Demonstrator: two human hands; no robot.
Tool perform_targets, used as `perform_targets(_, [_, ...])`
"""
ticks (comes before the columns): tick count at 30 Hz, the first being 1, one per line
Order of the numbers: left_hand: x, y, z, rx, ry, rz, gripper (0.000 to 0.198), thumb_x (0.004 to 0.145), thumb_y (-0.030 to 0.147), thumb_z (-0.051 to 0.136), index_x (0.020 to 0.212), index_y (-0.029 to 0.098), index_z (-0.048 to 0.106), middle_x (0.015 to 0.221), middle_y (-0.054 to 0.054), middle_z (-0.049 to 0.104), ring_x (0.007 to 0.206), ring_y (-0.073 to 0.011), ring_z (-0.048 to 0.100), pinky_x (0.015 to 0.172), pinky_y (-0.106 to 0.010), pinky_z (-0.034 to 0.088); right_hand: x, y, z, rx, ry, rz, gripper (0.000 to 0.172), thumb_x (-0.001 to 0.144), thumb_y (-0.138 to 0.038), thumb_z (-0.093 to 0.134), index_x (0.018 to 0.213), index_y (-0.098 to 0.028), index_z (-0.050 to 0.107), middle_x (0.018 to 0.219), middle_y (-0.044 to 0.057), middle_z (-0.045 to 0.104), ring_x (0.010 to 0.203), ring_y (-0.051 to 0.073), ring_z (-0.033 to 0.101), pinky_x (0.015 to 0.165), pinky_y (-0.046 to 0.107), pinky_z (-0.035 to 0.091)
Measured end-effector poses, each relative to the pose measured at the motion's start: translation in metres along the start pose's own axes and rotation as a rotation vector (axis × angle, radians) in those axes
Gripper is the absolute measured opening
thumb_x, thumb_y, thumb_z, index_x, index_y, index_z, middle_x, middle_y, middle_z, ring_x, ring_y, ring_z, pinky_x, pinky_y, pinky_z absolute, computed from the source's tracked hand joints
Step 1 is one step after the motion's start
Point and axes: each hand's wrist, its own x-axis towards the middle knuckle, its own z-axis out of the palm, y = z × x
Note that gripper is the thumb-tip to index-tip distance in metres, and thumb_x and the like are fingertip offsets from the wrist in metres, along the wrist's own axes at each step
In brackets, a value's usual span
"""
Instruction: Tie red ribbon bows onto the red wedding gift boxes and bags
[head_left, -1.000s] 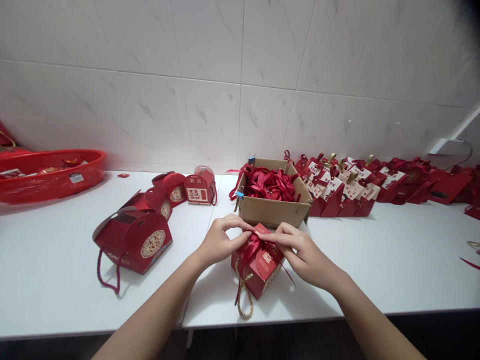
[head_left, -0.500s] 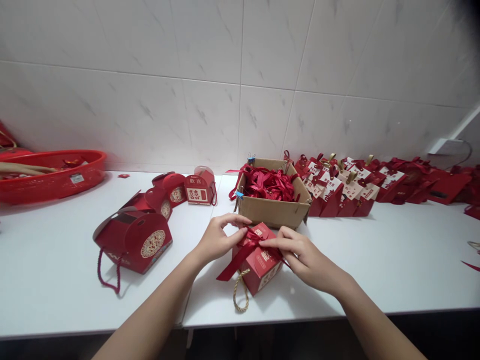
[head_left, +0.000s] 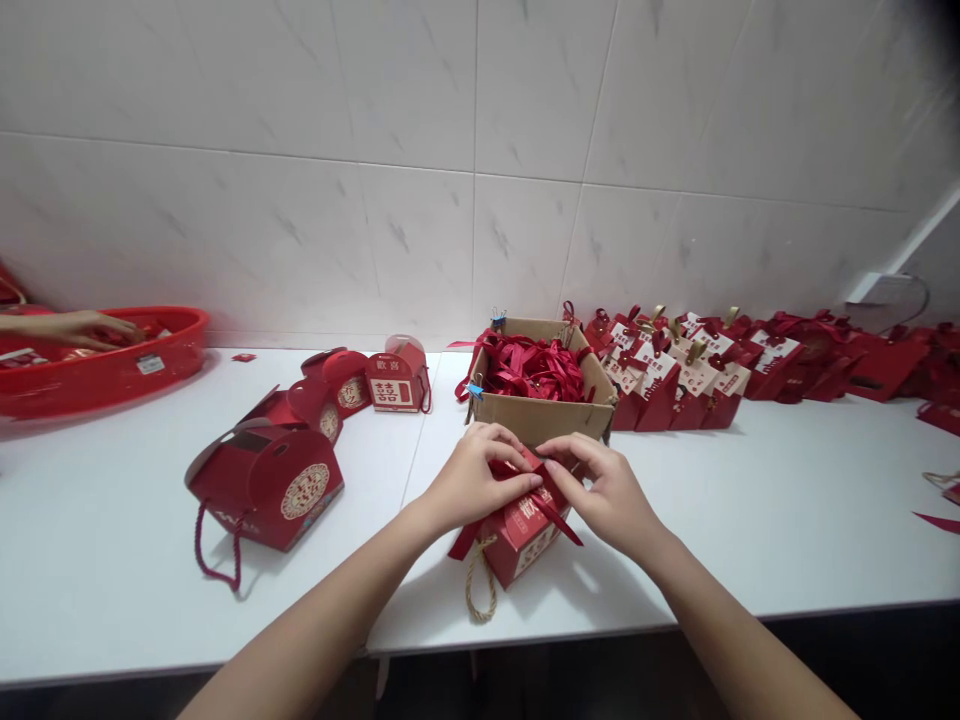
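Note:
A small red gift box [head_left: 517,545] with a gold rope handle [head_left: 481,590] lies on the white table near its front edge. A dark red ribbon [head_left: 553,515] crosses its top, with one tail hanging at the left and another at the right. My left hand [head_left: 480,480] is closed in a pinch on the ribbon above the box. Opposite it, my right hand [head_left: 600,490] also pinches the ribbon, thumb and forefinger close to the left fingertips. The hands hide the ribbon's middle and the far part of the box.
Behind my hands stands a cardboard box [head_left: 544,422] full of red ribbons. Several red boxes [head_left: 274,485] stand left; rows of red gift boxes [head_left: 682,385] stand right along the tiled wall. At far left, a person's hand [head_left: 94,328] reaches into a red basin [head_left: 176,365].
My hands have moved closer together over the box. The right ribbon tail now lies across the box's front. At far left, the other person's hand has come into view in the basin.

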Motion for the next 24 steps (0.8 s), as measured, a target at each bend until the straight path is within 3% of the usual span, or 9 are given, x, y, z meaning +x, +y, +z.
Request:
perform_targets(3, [0.0, -0.002, 0.001, 0.005, -0.003, 0.003, 0.011, 0.07, 0.032, 0.075, 0.07, 0.021, 0.075, 0.088, -0.006, 0.065, 0.091, -0.0217, 0.058, 0.086, -0.036, 0.044, 0.002, 0.002, 0.002, 0.001, 0.063, 0.006, 0.012, 0.086, -0.02, 0.052, 0.091, -0.019, 0.062, 0.089, 0.004, 0.064, 0.08, 0.015, 0.06, 0.065, 0.025, 0.046])
perform_targets(6, [-0.001, -0.005, 0.001, -0.021, 0.023, -0.024, 0.01, 0.07, 0.031, 0.075, 0.068, 0.021, 0.074, 0.088, -0.006, 0.065, 0.091, -0.0213, 0.059, 0.085, -0.036, 0.045, -0.004, -0.001, -0.003, -0.05, 0.084, 0.03, 0.013, 0.087, -0.03, 0.055, 0.093, -0.019, 0.055, 0.084, 0.003, 0.06, 0.073, 0.015, 0.057, 0.06, 0.025, 0.044])
perform_targets(10, [-0.002, -0.006, 0.003, -0.047, 0.042, -0.037, 0.012, 0.07, 0.032, 0.075, 0.068, 0.02, 0.074, 0.089, -0.006, 0.065, 0.09, -0.0215, 0.06, 0.083, -0.035, 0.046, -0.025, -0.008, -0.015, -0.197, -0.086, -0.015, 0.029, 0.078, -0.04, 0.067, 0.088, -0.021, 0.048, 0.082, 0.001, 0.054, 0.071, 0.015, 0.052, 0.061, 0.026, 0.043])
perform_targets(12, [-0.003, -0.007, 0.004, -0.04, 0.036, -0.026, 0.013, 0.07, 0.033, 0.074, 0.069, 0.02, 0.074, 0.089, -0.006, 0.065, 0.09, -0.0214, 0.06, 0.083, -0.035, 0.046, -0.034, -0.009, -0.017, -0.262, -0.205, -0.06, 0.021, 0.081, -0.033, 0.065, 0.089, -0.021, 0.05, 0.084, 0.002, 0.055, 0.074, 0.016, 0.052, 0.064, 0.027, 0.044])
perform_targets(14, [-0.003, -0.008, 0.004, -0.027, 0.032, -0.012, 0.014, 0.072, 0.034, 0.073, 0.07, 0.021, 0.074, 0.089, -0.006, 0.065, 0.089, -0.0213, 0.06, 0.082, -0.035, 0.046, -0.039, -0.008, -0.015, -0.295, -0.242, -0.102, 0.004, 0.087, -0.022, 0.056, 0.089, -0.02, 0.052, 0.082, 0.002, 0.056, 0.073, 0.016, 0.052, 0.065, 0.028, 0.044])
perform_targets(17, [-0.004, -0.009, 0.004, -0.017, 0.036, -0.001, 0.016, 0.073, 0.036, 0.071, 0.071, 0.021, 0.073, 0.088, -0.006, 0.065, 0.087, -0.021, 0.06, 0.079, -0.034, 0.047, -0.041, -0.008, -0.009, -0.276, -0.226, -0.16, 0.011, 0.088, -0.011, 0.048, 0.084, -0.02, 0.052, 0.077, 0.002, 0.056, 0.07, 0.015, 0.052, 0.063, 0.027, 0.043])
perform_targets(24, [-0.005, -0.007, 0.004, -0.012, 0.017, -0.008, 0.014, 0.074, 0.034, 0.071, 0.071, 0.021, 0.074, 0.087, -0.006, 0.065, 0.085, -0.02, 0.06, 0.078, -0.033, 0.047, -0.051, -0.017, -0.01, -0.328, -0.27, -0.238, 0.017, 0.088, -0.009, 0.045, 0.074, -0.019, 0.046, 0.076, 0.004, 0.055, 0.07, 0.016, 0.051, 0.061, 0.026, 0.042])
